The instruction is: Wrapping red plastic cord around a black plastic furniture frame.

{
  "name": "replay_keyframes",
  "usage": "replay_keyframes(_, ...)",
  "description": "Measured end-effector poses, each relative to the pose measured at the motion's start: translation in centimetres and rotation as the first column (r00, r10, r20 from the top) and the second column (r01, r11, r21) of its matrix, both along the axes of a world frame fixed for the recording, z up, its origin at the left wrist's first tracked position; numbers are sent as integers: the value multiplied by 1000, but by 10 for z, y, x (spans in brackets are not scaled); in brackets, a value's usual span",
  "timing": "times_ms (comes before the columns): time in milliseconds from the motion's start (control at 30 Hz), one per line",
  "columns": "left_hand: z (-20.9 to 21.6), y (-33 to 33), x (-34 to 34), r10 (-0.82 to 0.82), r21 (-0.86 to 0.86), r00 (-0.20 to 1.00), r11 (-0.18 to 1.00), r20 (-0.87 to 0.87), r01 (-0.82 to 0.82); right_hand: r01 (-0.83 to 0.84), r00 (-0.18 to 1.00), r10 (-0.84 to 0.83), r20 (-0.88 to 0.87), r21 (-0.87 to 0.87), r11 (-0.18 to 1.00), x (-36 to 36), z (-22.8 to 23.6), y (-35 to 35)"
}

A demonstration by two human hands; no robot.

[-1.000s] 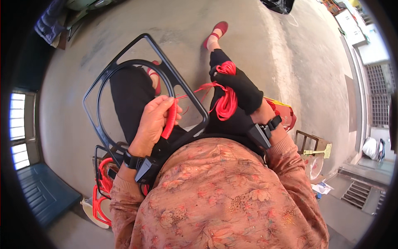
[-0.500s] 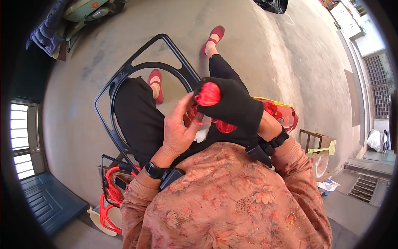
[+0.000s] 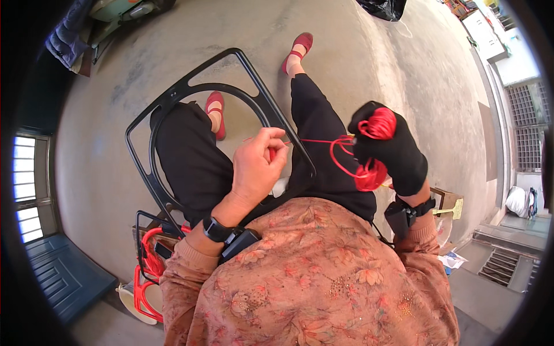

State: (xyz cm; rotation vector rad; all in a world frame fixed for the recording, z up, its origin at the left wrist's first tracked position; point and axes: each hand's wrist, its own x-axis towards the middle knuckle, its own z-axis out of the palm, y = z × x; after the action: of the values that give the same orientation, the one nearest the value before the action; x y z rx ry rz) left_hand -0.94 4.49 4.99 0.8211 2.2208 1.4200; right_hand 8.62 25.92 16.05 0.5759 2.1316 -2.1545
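My right hand, in a black fingerless-looking glove, is closed around a bundle of red cord. Part of that bundle bulges above the fist, and more loops hang below it. From there a taut red strand runs left across the right bar of a black frame to my bare left hand. Its fingers are pinched together against the bar, with a bit of red cord showing between them. The frame, which has a large round opening, leans over my left leg. My palm hides how the cord meets the bar.
At lower left, a red frame and coils of red cord stand beside a blue panel. A small wooden stand is at the right, past my right wrist. A black bag lies on the floor ahead.
My right hand has swung right with the cord bundle, away from the left hand, drawing out a strand between them. My left hand has closed at the frame's bar.
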Motion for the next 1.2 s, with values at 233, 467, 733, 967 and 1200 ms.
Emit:
replay_keyframes(233,15,17,12,-54,256,945,956,-323,142,-250,941,284,-182,188,950,12,5,-13)
replay_keyframes(467,6,15,7,-335,356,916,902,221,244,74,982,-55,-182,97,993,-14,4,-15)
replay_keyframes(733,1,26,9,-290,249,936,939,199,238,584,708,-702,-76,-497,642,-102,-120,32)
replay_keyframes(967,-12,27,6,-332,169,939,934,93,314,578,722,-685,-104,-454,678,-157,-116,-21)
replay_keyframes(1200,-1,29,3,-303,336,762,934,572,119,603,742,-522,-422,79,794,-175,-117,-40)
